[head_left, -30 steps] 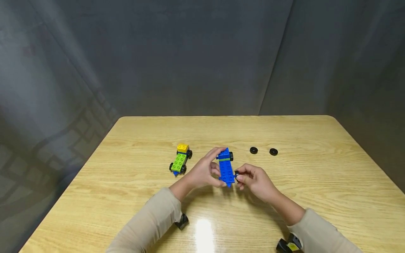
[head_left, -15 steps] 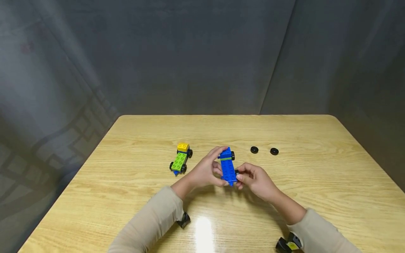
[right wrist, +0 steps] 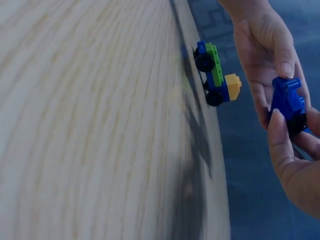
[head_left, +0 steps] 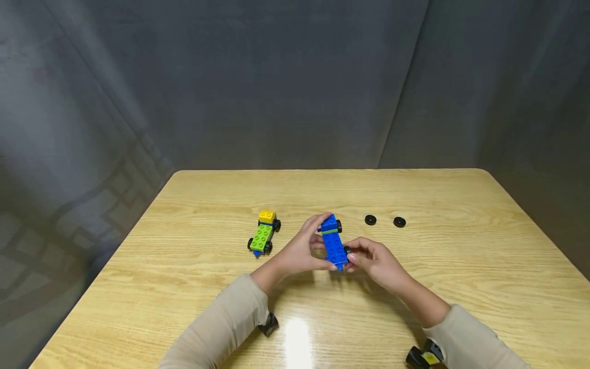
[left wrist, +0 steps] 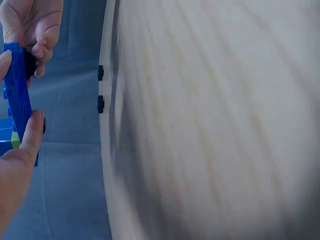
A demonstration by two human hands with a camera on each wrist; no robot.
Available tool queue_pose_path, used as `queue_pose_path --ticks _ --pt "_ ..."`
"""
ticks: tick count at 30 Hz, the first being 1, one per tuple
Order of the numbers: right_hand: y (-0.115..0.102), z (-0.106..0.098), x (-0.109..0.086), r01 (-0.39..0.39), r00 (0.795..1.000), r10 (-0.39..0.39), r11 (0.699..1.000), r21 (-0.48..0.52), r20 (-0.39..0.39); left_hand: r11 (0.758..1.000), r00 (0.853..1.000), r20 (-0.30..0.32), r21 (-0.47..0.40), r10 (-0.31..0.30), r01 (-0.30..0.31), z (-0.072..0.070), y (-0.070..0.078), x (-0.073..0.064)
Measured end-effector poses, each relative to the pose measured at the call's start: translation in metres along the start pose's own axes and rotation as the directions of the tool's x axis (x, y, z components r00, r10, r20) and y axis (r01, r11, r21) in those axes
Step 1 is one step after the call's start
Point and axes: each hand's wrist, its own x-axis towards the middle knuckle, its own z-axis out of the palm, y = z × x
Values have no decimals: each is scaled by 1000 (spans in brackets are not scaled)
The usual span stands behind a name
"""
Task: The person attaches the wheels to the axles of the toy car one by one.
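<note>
My left hand (head_left: 301, 251) grips a blue toy car chassis (head_left: 334, 247) by its left side, holding it above the table. A blue block with a thin green layer beneath sits at the chassis's far end, and a black wheel (head_left: 339, 226) is at the far right corner. On the near right side, my right hand (head_left: 379, 264) pinches another black wheel (head_left: 348, 250) against the chassis. The right wrist view shows that wheel (right wrist: 298, 123) partly covered by fingers. Whether it is fully seated on its axle I cannot tell.
A toy car (head_left: 262, 233) with green top, yellow block and black wheels stands left on the wooden table (head_left: 207, 205). Two loose black wheels, one (head_left: 371, 220) left of the other (head_left: 399, 222), lie at the back right. A dark curtain (head_left: 286, 92) hangs behind.
The right hand's wheel has come up close against the chassis; the axle gap seen earlier is covered. Both hands and the chassis have shifted slightly right.
</note>
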Motion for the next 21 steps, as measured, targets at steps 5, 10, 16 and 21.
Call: queue_pose_path --ticks 5,10,16,21 --pt "2 -1 0 -2 1000 2 1000 12 8 996 999 -28 -77 -42 40 2 0 -2" --pt "2 -1 -2 -20 1000 19 1000 16 22 985 990 -101 -150 -103 88 1 -2 -3" --pt "3 0 -5 -16 998 13 999 44 60 977 977 -182 -199 -111 74 0 -4 -2" --pt "2 -1 -5 -16 998 14 999 38 60 963 965 -222 -256 -143 84 -1 -6 -2"
